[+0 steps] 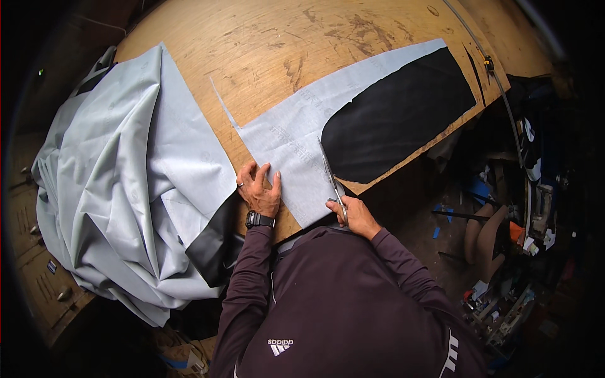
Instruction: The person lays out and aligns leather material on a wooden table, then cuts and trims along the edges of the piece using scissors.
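A pair of metal scissors (330, 174) is in my right hand (358, 215), which grips the handles near the table's front edge. Their blades point away from me, over a light grey sheet piece (283, 142) and beside the curved left end of a black panel (397, 116). The panel lies at the right, with grey material along its far side. My left hand (259, 191) rests on the left edge of the grey piece, fingers bent and spread, holding nothing. A black watch (259, 219) is on that wrist. Close to these fingers lies a large rumpled grey sheet (116, 176).
The wooden table (252, 38) is scratched and stained. The big sheet hangs over its left side, showing a black face (214, 246) at a fold. A thin grey offcut (222, 103) and black strips (474, 69) lie there. A chair (485, 233) and clutter stand below right.
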Demonstrator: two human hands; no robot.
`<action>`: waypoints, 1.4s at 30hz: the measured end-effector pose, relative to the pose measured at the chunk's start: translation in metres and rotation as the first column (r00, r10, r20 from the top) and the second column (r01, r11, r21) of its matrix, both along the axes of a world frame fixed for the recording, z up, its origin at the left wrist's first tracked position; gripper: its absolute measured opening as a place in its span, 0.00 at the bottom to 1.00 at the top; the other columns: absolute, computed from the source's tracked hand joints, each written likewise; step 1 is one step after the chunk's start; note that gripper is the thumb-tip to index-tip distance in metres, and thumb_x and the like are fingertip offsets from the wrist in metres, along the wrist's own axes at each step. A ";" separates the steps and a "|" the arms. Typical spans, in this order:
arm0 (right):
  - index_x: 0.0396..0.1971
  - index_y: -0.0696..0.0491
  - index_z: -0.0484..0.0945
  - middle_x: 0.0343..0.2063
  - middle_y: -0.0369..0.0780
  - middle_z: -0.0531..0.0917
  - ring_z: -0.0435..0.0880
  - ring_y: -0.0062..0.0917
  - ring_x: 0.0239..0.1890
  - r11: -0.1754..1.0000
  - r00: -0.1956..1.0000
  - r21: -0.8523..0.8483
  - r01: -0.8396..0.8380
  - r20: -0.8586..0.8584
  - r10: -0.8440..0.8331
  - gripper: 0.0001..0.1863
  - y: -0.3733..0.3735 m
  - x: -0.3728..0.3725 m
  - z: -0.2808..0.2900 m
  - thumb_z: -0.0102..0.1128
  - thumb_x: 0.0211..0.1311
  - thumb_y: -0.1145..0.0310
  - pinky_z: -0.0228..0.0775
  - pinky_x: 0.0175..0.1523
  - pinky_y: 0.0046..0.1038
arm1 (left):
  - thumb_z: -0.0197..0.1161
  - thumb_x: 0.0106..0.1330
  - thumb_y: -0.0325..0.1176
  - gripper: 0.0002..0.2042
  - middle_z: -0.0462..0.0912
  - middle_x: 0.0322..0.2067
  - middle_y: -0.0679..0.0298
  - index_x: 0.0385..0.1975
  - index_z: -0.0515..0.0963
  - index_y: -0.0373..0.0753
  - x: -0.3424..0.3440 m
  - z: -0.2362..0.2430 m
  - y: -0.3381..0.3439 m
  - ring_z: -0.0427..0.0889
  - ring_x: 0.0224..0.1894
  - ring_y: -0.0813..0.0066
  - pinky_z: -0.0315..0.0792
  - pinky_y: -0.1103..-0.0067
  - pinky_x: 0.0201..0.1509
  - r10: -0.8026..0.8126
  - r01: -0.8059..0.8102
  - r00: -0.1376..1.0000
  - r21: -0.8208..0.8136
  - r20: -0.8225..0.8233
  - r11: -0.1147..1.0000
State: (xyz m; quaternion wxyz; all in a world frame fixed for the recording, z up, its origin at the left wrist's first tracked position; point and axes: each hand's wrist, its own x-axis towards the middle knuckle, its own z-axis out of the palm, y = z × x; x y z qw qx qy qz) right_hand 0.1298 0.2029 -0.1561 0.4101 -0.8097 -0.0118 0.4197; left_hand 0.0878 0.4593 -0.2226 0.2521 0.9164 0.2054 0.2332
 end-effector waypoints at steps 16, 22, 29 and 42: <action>0.22 0.55 0.72 0.15 0.35 0.76 0.76 0.18 0.17 0.961 0.961 0.053 0.272 -0.076 -0.267 0.30 0.049 -0.015 -0.001 0.61 0.67 0.41 0.70 0.28 0.25 | 0.72 0.56 0.38 0.17 0.72 0.56 0.57 0.45 0.83 0.42 0.000 -0.002 0.003 0.68 0.61 0.54 0.62 0.59 0.65 -0.044 0.037 0.996 -0.094 -0.076 0.995; 0.22 0.55 0.72 0.15 0.35 0.76 0.77 0.19 0.17 0.937 0.935 0.059 0.345 -0.106 -0.338 0.29 0.057 -0.020 -0.005 0.61 0.68 0.42 0.71 0.27 0.25 | 0.73 0.56 0.36 0.16 0.72 0.55 0.56 0.45 0.81 0.43 0.004 0.000 0.002 0.68 0.61 0.53 0.61 0.59 0.65 -0.084 0.079 0.994 -0.069 -0.065 0.994; 0.23 0.55 0.72 0.15 0.35 0.76 0.78 0.19 0.18 0.918 0.918 0.074 0.390 -0.108 -0.381 0.30 0.076 -0.016 0.002 0.60 0.68 0.40 0.72 0.27 0.25 | 0.72 0.57 0.36 0.13 0.70 0.58 0.55 0.41 0.82 0.43 0.000 -0.001 0.004 0.65 0.64 0.52 0.59 0.58 0.67 -0.096 0.086 0.992 -0.126 -0.077 0.988; 0.24 0.56 0.72 0.16 0.36 0.75 0.78 0.19 0.18 0.843 0.859 0.182 0.506 -0.197 -0.473 0.32 0.097 -0.013 -0.004 0.57 0.69 0.38 0.72 0.27 0.23 | 0.72 0.58 0.35 0.08 0.70 0.59 0.55 0.31 0.81 0.40 0.000 -0.002 0.007 0.63 0.66 0.51 0.58 0.57 0.68 -0.109 0.094 0.990 -0.164 -0.090 0.982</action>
